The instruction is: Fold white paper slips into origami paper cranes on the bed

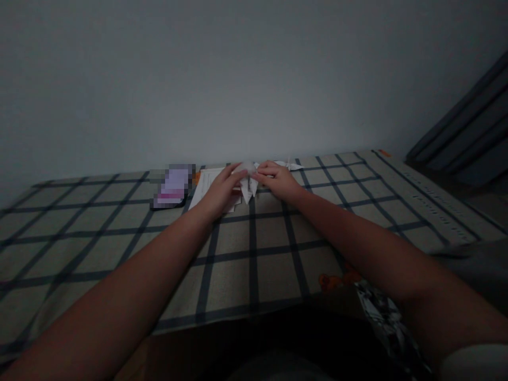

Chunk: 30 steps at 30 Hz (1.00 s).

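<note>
- Both your hands meet at one folded white paper (247,186), which sits between them: at about 2 to 3 o'clock from your left hand (221,193) and at 9 o'clock from your right hand (281,182). Neither hand is nearer; both touch it.
- The paper's long axis runs roughly from 12 to 6 o'clock, two narrow points directed at 6, toward you, its upper part partly covered by your fingers.
- Your left hand, fingers bent and gathered, grips the paper along its 9 o'clock side, with little gap showing between fingertips and fold.
- Your right hand, thumb and fingers drawn together, pinches the 3 o'clock side. The dim light hides exactly which layers each fingertip holds.
- Just beyond your right hand, at 1 o'clock, a second white paper piece (295,166) lies with a pointed end toward 3.
- White sheets (207,180) lie at 10 o'clock from your left hand, partly behind it and overlapping.
- Farther out at 9 o'clock, a phone (173,186) lies on the checked cloth (234,259), its screen blurred out.
- Past the cloth's far edge stands a pale wall (254,79) at 12; a dark curtain (472,124) hangs toward 2.
</note>
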{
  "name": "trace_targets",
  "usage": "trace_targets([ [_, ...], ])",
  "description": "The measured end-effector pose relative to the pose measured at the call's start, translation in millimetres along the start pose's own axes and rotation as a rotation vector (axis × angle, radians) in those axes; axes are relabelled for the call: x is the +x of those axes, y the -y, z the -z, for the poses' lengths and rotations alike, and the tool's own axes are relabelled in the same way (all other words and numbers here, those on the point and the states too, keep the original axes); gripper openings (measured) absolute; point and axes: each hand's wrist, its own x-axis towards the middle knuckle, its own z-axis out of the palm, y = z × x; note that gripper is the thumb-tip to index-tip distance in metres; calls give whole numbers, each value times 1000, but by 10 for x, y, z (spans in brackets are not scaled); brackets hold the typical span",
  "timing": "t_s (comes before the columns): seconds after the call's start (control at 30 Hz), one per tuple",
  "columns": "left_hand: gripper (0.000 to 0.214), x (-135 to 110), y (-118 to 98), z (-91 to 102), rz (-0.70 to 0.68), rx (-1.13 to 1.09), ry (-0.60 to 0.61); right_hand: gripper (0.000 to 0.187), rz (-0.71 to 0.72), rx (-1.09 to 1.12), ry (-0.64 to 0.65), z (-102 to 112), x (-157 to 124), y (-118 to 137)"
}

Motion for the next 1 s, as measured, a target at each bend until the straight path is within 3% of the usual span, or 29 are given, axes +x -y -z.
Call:
trace_targets([
  [0.07,45,-41,-34,-27,60,-70,59,22,-6,-20,-24,6,-4,-12],
  [0.27,62,-133,-108,-55,19,-118,85,21,-2,-47,3,0,-5,-18],
  [0.5,56,-115,-79,-64,33,-188,85,32,-182,199,142,6,3,11],
  [0.67,32,-105,-126,-58,49,-400,157,33,-256,350,38,-17,7,-15],
  [0.83,33,-72,-134,-24,97,-424,167,34,-329,496,45,-56,11,-82],
  [1.0,34,-54,-91,1,69,-378,170,31,-307,514,31,-51,15,-86],
])
